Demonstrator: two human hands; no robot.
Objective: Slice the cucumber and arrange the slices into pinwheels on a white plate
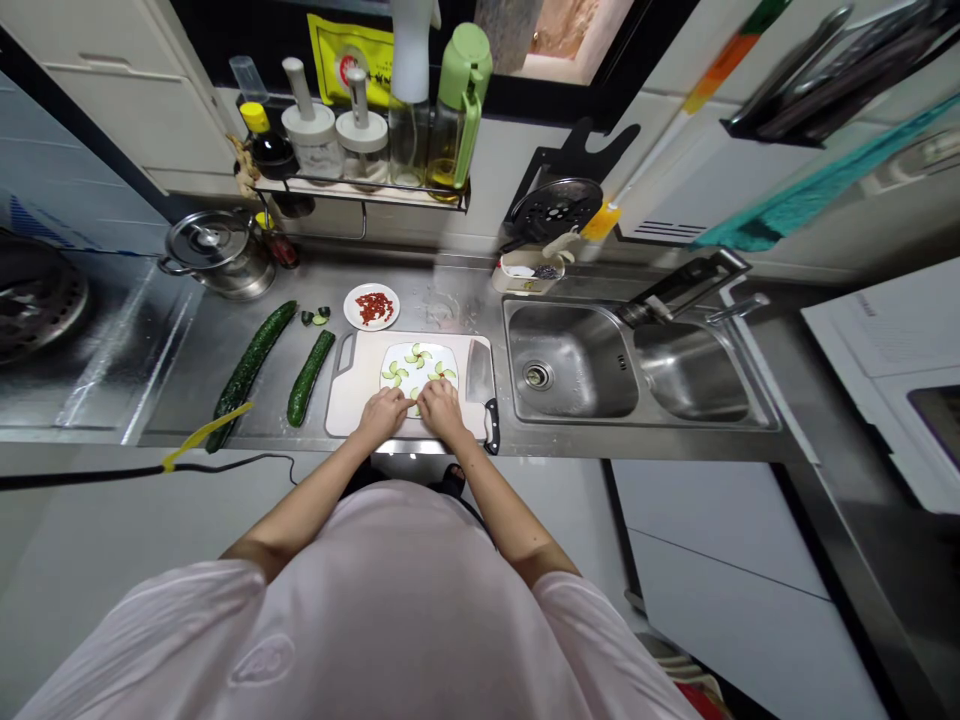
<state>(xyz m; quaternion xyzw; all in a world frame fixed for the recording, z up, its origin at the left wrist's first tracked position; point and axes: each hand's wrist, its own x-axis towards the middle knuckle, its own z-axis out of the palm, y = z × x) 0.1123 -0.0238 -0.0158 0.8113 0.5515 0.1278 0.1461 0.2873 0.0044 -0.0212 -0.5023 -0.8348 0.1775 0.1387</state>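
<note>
Both hands meet over the near edge of a white square plate point(402, 358) on a pale cutting board point(360, 375). My left hand point(384, 412) has its fingers bent together at the plate's edge. My right hand point(441, 405) is curled beside it, fingertips nearly touching the left ones; whatever they hold is too small to make out. Green cucumber slices point(418, 355) form pinwheel shapes on the plate. A knife point(491, 425) lies along the board's right side. Behind the board is a round plate point(352, 308) with small red pieces point(374, 307).
Two cucumbers point(255, 362) point(310, 378) and some cucumber ends point(320, 316) lie left of the board. A steel pot point(217, 250) stands at the back left, below a rack point(375, 192) of bottles. The double sink point(574, 360) is on the right.
</note>
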